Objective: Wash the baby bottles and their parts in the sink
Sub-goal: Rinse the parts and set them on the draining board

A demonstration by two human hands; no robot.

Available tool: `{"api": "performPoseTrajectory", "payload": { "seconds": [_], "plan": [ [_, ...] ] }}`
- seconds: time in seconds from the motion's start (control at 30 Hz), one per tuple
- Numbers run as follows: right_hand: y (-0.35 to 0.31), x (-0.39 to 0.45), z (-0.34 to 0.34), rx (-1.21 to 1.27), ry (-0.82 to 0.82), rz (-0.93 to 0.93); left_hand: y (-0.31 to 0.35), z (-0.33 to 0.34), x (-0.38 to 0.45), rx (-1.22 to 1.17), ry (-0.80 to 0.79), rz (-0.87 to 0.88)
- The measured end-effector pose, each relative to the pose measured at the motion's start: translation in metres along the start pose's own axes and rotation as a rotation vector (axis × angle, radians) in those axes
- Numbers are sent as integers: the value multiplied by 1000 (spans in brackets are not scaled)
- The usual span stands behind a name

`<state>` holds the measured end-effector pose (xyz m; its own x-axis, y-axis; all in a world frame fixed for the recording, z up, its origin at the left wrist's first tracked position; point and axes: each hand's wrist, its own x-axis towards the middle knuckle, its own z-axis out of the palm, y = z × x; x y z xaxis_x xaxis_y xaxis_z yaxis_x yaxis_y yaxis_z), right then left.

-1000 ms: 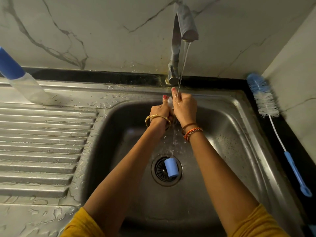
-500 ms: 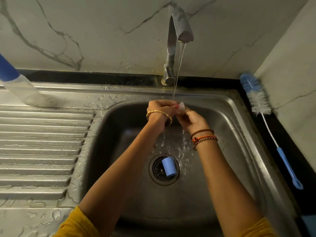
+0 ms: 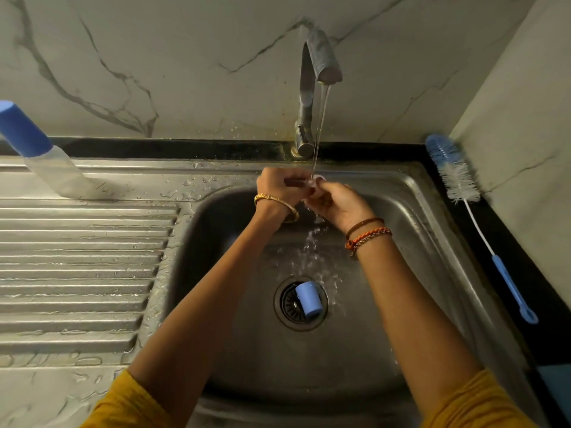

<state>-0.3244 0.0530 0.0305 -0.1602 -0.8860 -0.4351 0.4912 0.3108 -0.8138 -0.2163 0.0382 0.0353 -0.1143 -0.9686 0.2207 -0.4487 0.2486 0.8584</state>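
Blue-capped bottle (image 3: 46, 159) stands far left on the drainboard (image 3: 77, 257). Left hand (image 3: 279, 186) and right hand (image 3: 338, 202) together pinch a small clear teat (image 3: 316, 180) under the tap (image 3: 321, 63) stream. Blue cap (image 3: 308, 298) lies on the drain. Brush (image 3: 463, 193) lies far right.

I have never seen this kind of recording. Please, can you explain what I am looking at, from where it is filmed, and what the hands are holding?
No machine here: a person wears a camera on the head, looking down at a steel sink. Water runs from the tap. The left hand and right hand together hold a small clear bottle part under the stream. A blue cap lies on the drain. A bottle stands on the draining board, and a bottle brush lies at the right.
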Motion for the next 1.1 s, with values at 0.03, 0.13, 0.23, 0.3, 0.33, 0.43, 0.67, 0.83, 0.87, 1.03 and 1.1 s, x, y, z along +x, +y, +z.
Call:
{"api": "performPoseTrajectory", "payload": {
  "seconds": [0.03, 0.13, 0.23, 0.3, 0.33, 0.43, 0.67, 0.83, 0.87, 1.03, 1.1],
  "plan": [
    [-1, -1, -1, 48, 1, 27, 1, -1, -1, -3, -17, 11],
    [-3, -5, 0, 128, -16, 111, 5, -2, -3, -6, -19, 25],
    [-5, -8, 1, 32, -49, 137, 6, -3, -4, 8, -33, -9],
    [-7, -9, 5, -185, -80, 64, 3, -3, -6, 1, -40, -105],
    [-7, -9, 7, -302, -85, -13, 1, -3, -7, -34, -34, -162],
    [-8, -10, 13, -528, 14, -318, -2, -5, -10, -164, -17, -289],
    [-7, -13, 11, -673, 161, -624, 0, -2, -5, -270, -60, -375],
    [-1, -14, -4, -939, 91, -564, -14, 1, -13, -258, -73, -469],
    [2, -14, -7, -1035, 73, -543, -20, 3, -15, -258, -88, -509],
    [13, -16, -16, -1430, 116, -461, -40, 10, -36, -349, -136, -679],
    [13, -20, -16, -1510, 110, -469, -39, 10, -40, -383, -190, -711]
  ]
}}
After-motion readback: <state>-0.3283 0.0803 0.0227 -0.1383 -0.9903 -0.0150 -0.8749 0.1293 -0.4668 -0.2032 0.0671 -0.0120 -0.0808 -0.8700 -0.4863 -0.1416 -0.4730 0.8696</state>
